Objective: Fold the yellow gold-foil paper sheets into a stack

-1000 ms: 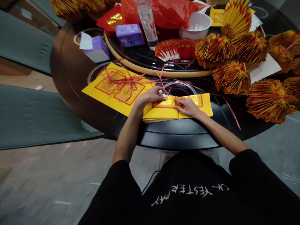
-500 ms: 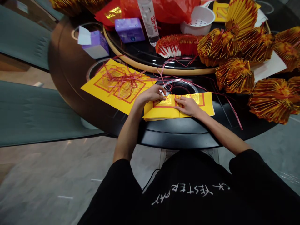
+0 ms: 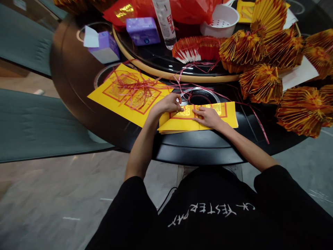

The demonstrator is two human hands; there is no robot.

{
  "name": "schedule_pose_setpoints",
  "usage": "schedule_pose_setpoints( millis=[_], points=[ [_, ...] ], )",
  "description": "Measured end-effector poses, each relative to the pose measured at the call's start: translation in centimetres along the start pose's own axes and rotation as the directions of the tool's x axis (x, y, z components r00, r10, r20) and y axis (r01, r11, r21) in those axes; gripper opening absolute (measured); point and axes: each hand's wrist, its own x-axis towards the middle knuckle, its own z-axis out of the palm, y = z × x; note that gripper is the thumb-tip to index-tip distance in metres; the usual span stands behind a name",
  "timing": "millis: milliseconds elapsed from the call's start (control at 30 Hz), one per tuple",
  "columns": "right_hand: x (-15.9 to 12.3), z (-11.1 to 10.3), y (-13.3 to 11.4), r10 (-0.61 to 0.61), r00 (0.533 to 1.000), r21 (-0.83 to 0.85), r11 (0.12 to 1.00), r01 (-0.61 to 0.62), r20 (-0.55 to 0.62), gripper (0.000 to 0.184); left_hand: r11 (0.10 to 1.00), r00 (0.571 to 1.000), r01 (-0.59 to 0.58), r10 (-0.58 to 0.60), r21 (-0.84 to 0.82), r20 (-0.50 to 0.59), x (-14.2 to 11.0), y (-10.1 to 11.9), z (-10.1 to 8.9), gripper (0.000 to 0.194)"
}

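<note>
A stack of yellow joss paper [image 3: 179,125] with red frames and gold foil lies folded lengthwise near the table's front edge. At its upper left edge, my left hand [image 3: 169,104] has its fingers curled, thumb and fingertips pinching the paper. My right hand [image 3: 210,117] rests on the stack's middle, fingers stretched out and pressing down beside a crease. To the left lies a flat yellow sheet [image 3: 109,99] of the same kind, with a tangle of thin red strings [image 3: 136,86] on top. Some strings trail behind my hands.
Several fanned paper bundles [image 3: 260,83] crowd the right side. On the raised turntable stand a clear bottle [image 3: 166,26], a purple tissue pack [image 3: 143,32], a white strainer basket [image 3: 221,22] and a row of red folded paper [image 3: 199,48]. Another tissue pack [image 3: 105,47] sits at left.
My hands stay almost in place on the folded paper. My right fingertips have slid very slightly left. The view has shifted a little.
</note>
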Motion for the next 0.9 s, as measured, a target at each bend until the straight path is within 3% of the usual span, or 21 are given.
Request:
schedule_pose_setpoints(
  millis=[467, 567, 633, 733, 800, 900],
  points=[
    [0.1, -0.3, -0.2, 0.017, 0.999, -0.005, 1.000, -0.017, 0.039, 0.047, 0.999, 1.000, 0.005, -0.004, 0.036, -0.016, 0.3, -0.2, -0.3, 0.036],
    [0.1, -0.2, -0.2, 0.013, 0.999, -0.008, 1.000, -0.013, 0.031, 0.047, 0.993, 0.999, -0.016, 0.022, 0.114, -0.047, -0.2, 0.1, -0.1, 0.032],
    [0.1, -0.1, -0.2, 0.011, 1.000, -0.018, 1.000, -0.010, 0.024, 0.048, 0.969, 0.985, -0.052, 0.090, 0.243, -0.147, -1.3, 0.4, 0.8, 0.025],
    [0.1, -0.1, -0.2, 0.006, 1.000, -0.035, 0.999, -0.005, 0.026, 0.048, 0.871, 0.909, -0.065, 0.253, 0.488, -0.331, -4.1, 0.6, 3.8, 0.028],
    [0.2, 0.0, -0.3, 0.005, 0.999, -0.044, 0.999, -0.003, 0.032, 0.048, 0.794, 0.889, -0.061, 0.319, 0.605, -0.329, -6.0, 0.3, 6.3, 0.040],
    [0.2, 0.1, -0.3, 0.004, 1.000, -0.050, 0.999, -0.003, 0.030, 0.047, 0.705, 0.915, -0.111, 0.348, 0.700, -0.205, -7.8, -0.7, 9.3, 0.057]
  ],
)
